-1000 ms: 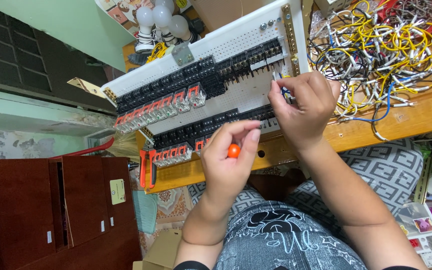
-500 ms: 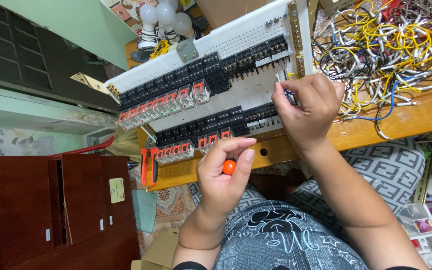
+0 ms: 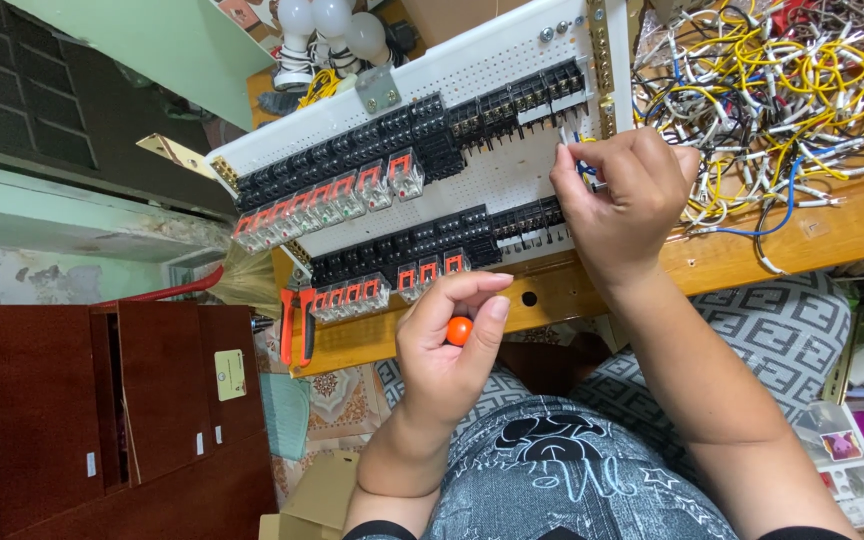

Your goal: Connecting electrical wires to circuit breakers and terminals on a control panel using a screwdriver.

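looking down through the head camera, i see my left hand [image 3: 449, 345] held just below the wooden bench edge [image 3: 832, 225], in front of the lower row of black terminal blocks [image 3: 432, 240]. an orange round knob [image 3: 459, 330], which looks like the end of a tool handle, pokes out between the thumb and the curled fingers; the fingers are closed around it, and the rest of the tool is hidden inside the fist. the wrist rises from my lap, forearm nearly upright in the picture, knuckles toward the board.

my right hand [image 3: 617, 205] is higher and to the right, resting against the white perforated panel [image 3: 492, 75] between the two rows of black blocks. its fingertips are pinched together on thin blue and white wires [image 3: 574, 150] near the upper row; i cannot tell how the wire ends sit, since the fingers cover them. the right forearm runs down and to the right, crossing the bench edge.

the two hands are apart, the orange knob well below the pinched wires. along the panel's left part sit clear relays with orange tops [image 3: 327, 195]. a tangle of yellow, white and blue leads [image 3: 782, 90] lies on the bench just right of the right hand. red-handled pliers [image 3: 297, 325] hang at the bench's left end, and white light bulbs [image 3: 327, 25] stand past the panel's top edge.
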